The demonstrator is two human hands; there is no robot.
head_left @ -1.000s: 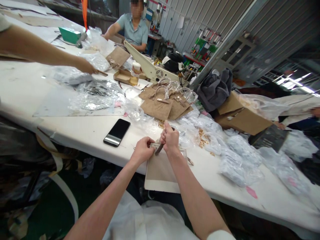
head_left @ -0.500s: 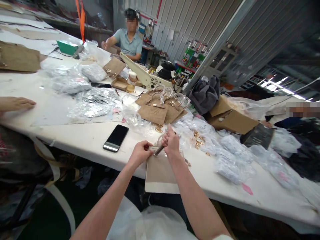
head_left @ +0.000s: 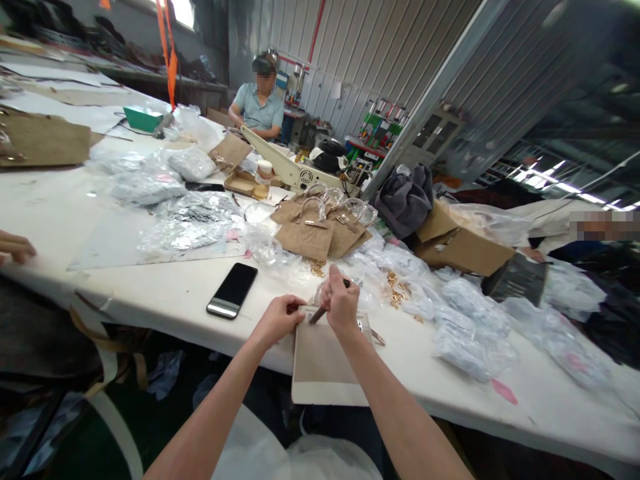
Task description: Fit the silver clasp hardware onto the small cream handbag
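A flat beige bag (head_left: 325, 363) with a pale lower band lies at the table's front edge and juts over it. My left hand (head_left: 280, 320) pinches its upper left corner between thumb and fingers. Wrapped in my right hand (head_left: 341, 300) is a dark rod-shaped tool (head_left: 319, 315), slanted so that its lower end meets the bag near the top edge. Its exact kind I cannot make out. A clear twisted handle shows partly behind my right hand. Beside the bag's right edge is a small strap with metal (head_left: 379, 338).
Left of my hands lies a phone (head_left: 233, 291). Ahead are stacked brown bags (head_left: 305, 239), small gold fittings (head_left: 397, 290) and plastic packets (head_left: 463, 347). A cardboard box (head_left: 463, 247) stands to the right. A co-worker (head_left: 260, 107) sits across the table; another person's hand (head_left: 15, 247) rests at left.
The view has tilted slightly upward. The other person's hand at left has drawn back toward the edge. My hands keep their hold on the bag and the tool.
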